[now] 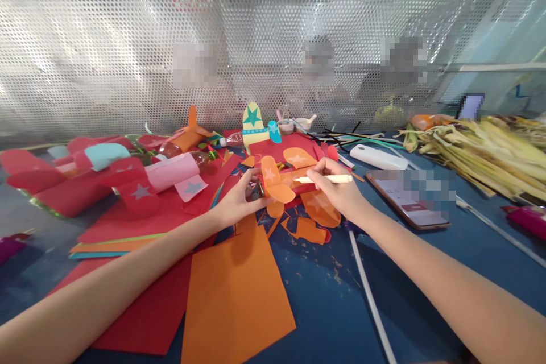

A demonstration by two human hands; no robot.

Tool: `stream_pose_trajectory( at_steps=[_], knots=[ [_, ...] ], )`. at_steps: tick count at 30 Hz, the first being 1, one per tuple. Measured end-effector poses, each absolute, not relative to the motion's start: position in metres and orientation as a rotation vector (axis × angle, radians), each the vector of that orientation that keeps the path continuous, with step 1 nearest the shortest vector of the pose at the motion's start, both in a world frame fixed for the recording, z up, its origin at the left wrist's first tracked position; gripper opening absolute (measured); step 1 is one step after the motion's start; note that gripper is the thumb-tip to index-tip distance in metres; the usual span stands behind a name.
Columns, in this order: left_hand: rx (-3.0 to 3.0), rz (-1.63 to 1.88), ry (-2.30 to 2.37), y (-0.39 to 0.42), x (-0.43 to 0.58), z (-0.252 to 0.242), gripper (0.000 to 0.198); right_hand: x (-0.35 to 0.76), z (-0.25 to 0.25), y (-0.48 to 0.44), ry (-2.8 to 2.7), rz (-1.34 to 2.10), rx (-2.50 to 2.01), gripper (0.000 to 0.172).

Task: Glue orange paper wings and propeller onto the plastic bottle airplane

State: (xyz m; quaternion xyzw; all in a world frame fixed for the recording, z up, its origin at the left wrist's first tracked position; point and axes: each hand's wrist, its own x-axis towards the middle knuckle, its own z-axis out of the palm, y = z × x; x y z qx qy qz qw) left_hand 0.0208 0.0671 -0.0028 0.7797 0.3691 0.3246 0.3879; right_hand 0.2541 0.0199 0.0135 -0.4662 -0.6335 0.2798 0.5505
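Plane (281, 190) needs steadying: left hand (239, 199) holds it from nine o'clock. Right hand (341, 196) pinches the pen (328, 179) at three; press lightly.

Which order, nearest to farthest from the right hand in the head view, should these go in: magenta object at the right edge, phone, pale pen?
1. Pale pen: held in the right hand.
2. Phone: just right of the hand, on the table.
3. Magenta object: far right, at the picture's edge.

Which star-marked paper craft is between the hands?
The orange craft nearest the cream pen in the right hand; the yellow craft and red-winged crafts sit farther off.
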Motion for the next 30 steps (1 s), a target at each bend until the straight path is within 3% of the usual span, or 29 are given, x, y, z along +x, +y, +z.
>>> stream_pose_trajectory(
  at_steps=[30],
  knots=[
    [1.908, 0.828, 0.926, 0.0647, 0.0234, 0.0004, 0.064, 0.2536, 0.0136, 0.0195, -1.505, 0.629, -1.104, 0.023]
  ],
)
